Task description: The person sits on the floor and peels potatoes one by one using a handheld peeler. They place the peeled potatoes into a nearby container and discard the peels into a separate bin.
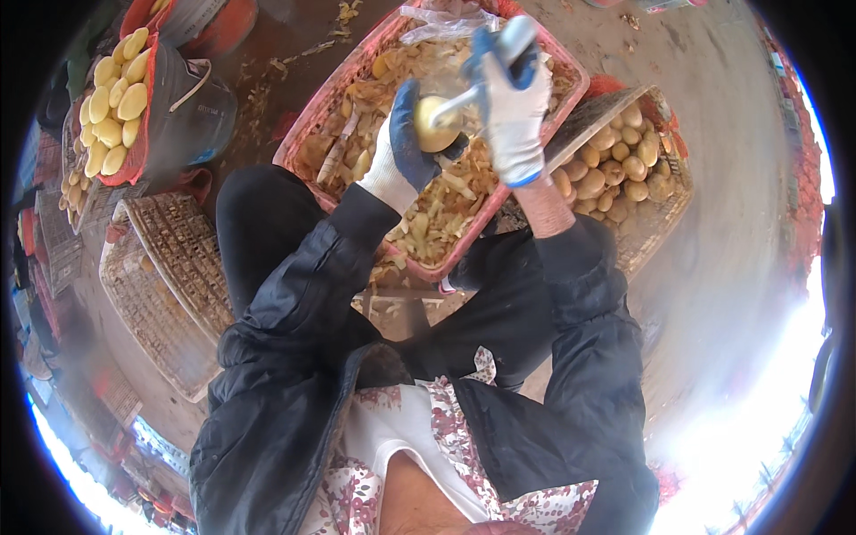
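Note:
My left hand, in a white knit glove with a dark blue coated palm, holds a peeled, pale yellow potato. A matching glove covers my right hand, which grips a light-coloured peeler; motion blurs it. The peeler's narrow end lies across the potato's right side. Both hands are above a pink plastic basket standing between my knees. Inside it are many potato peelings and a long, narrow item that I cannot identify.
At right, a dirty crate holds unpeeled potatoes. Peeled potatoes fill a red mesh bag at upper left, beside a dark bucket. A worn plastic basket lies left of my knee. Scraps litter the floor.

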The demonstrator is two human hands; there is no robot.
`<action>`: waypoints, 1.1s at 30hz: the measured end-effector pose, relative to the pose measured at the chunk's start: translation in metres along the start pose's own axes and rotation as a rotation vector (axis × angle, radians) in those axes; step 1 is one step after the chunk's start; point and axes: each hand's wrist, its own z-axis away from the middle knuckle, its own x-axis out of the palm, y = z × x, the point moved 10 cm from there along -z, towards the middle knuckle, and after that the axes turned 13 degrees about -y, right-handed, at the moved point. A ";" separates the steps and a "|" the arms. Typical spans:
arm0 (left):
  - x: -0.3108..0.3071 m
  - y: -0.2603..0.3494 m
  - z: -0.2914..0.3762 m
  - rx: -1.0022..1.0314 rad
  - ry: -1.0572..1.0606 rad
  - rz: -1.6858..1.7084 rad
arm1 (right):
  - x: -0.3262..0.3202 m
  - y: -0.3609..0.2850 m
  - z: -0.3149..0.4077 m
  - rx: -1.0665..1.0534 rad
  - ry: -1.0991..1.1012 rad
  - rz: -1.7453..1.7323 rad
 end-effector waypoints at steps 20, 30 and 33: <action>0.031 0.016 0.017 0.050 -0.026 -0.175 | -0.035 -0.003 -0.029 -0.027 0.180 0.130; -0.007 -0.002 0.013 -0.001 0.093 -0.061 | 0.007 -0.003 -0.003 -0.036 0.024 0.241; 0.021 0.003 0.015 0.034 -0.069 -0.158 | -0.027 -0.012 -0.032 -0.057 0.185 0.212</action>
